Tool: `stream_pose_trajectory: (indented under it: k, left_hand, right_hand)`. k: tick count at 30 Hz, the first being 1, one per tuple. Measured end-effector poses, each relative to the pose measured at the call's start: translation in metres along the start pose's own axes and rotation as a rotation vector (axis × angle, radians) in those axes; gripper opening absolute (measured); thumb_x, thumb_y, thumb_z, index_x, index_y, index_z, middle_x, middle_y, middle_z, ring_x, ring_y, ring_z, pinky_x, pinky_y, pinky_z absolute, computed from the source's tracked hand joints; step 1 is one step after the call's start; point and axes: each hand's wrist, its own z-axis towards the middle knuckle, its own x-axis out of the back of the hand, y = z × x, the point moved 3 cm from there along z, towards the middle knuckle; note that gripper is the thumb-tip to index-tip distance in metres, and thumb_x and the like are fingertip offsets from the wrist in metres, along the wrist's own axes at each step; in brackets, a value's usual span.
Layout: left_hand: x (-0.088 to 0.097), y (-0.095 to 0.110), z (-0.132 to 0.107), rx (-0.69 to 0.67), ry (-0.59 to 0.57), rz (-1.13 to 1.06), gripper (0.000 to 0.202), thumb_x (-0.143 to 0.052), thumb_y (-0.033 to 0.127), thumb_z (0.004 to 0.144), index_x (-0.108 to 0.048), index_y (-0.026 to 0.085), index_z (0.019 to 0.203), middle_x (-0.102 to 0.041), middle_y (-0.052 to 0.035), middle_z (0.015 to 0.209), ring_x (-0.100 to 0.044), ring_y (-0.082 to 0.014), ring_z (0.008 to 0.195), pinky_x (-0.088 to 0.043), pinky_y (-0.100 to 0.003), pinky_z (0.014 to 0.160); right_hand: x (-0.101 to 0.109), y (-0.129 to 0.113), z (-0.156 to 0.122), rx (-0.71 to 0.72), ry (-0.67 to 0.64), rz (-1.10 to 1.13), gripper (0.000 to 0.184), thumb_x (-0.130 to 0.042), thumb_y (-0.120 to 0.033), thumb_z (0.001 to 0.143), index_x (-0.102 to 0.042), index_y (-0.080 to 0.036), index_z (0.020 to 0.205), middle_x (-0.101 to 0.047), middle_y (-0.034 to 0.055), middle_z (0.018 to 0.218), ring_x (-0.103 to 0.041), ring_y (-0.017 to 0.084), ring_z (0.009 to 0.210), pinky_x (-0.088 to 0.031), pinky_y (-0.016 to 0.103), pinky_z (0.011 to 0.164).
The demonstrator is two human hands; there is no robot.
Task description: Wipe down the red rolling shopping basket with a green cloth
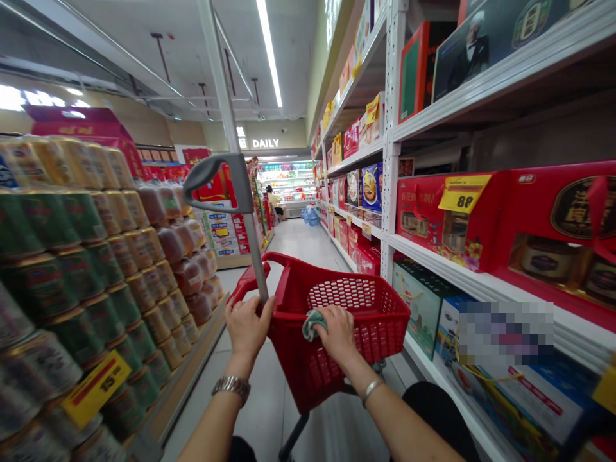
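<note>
A red plastic shopping cart (337,292) with a perforated basket stands in front of me, and no goods show inside it. My left hand (249,324) is closed on the cart's red rim at the left corner, beside the foot of a grey metal pole (253,247). A grey loop handle (219,183) sits higher on that pole. My right hand (337,330) presses a crumpled green and white cloth (314,324) against the near rim of the basket. Its fingers are curled over the cloth, hiding part of it.
Stacked cans (77,276) in packs rise on the left, with a yellow price tag (96,388). White shelves (389,192) with red gift boxes (443,221) run along the right. A tiled aisle (291,240) leads to a lit display; a person (275,202) and blue bottles (310,215) are there.
</note>
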Motion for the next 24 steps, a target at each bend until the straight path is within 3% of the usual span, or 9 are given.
stream_pose_trajectory:
  k: [6,13,24]
  left_hand:
    - [-0.003,-0.004,0.002,-0.03,0.099,-0.062,0.042,-0.057,0.05,0.087,-0.044,0.025,0.057,-0.052,-0.0027,0.054,-0.049,-0.024,0.067,-0.034,-0.044,0.091]
    - [-0.002,-0.012,0.002,-0.07,0.042,-0.065,0.04,-0.06,0.047,0.088,-0.045,0.024,0.058,-0.053,-0.0025,0.057,-0.05,-0.0238,0.069,-0.033,-0.04,0.087]
    - [0.002,-0.012,-0.003,-0.118,0.018,-0.083,0.037,-0.057,0.048,0.089,-0.046,0.025,0.061,-0.058,-0.004,0.061,-0.052,-0.0251,0.071,-0.033,-0.041,0.089]
  right_hand:
    - [0.001,0.001,-0.001,0.038,-0.022,-0.007,0.027,-0.071,-0.027,0.092,-0.07,-0.032,0.119,-0.073,0.0029,0.119,-0.06,0.024,0.112,-0.037,0.04,0.099]
    - [0.006,0.011,-0.003,0.059,-0.047,-0.034,0.035,-0.072,-0.023,0.09,-0.07,-0.033,0.123,-0.073,0.0028,0.124,-0.06,0.024,0.114,-0.035,0.042,0.101]
    - [0.026,0.051,-0.014,0.068,-0.036,-0.094,0.033,-0.07,-0.022,0.089,-0.071,-0.031,0.122,-0.074,0.0036,0.123,-0.062,0.024,0.113,-0.036,0.041,0.101]
